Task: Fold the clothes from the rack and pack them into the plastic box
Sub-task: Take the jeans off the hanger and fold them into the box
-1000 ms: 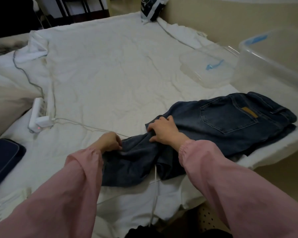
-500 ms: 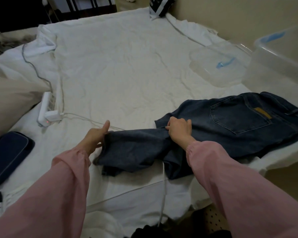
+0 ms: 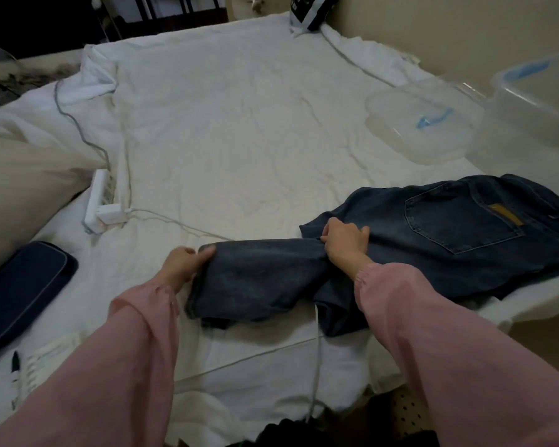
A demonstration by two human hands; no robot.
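Dark blue jeans [image 3: 449, 227] lie on the white bed, back pocket up, waist toward the right edge. Their leg section [image 3: 259, 279] stretches leftward in front of me. My left hand [image 3: 183, 264] grips the hem end of that leg, thumb on top. My right hand [image 3: 344, 241] pinches the denim where the leg meets the seat. The clear plastic box [image 3: 536, 101] with a blue handle stands at the far right; its clear lid [image 3: 413, 130] lies beside it on the bed.
A white power strip [image 3: 102, 201] with cables lies at the left, a dark blue case [image 3: 20, 291] nearer me. A beige pillow [image 3: 20, 182] fills the left edge. A pen [image 3: 15, 362] lies low left. A cord [image 3: 315, 359] hangs off the bed's front edge.
My left hand pulled the bunched leg leftward, so it now lies stretched out. My right hand shifted right along the denim and holds it there.
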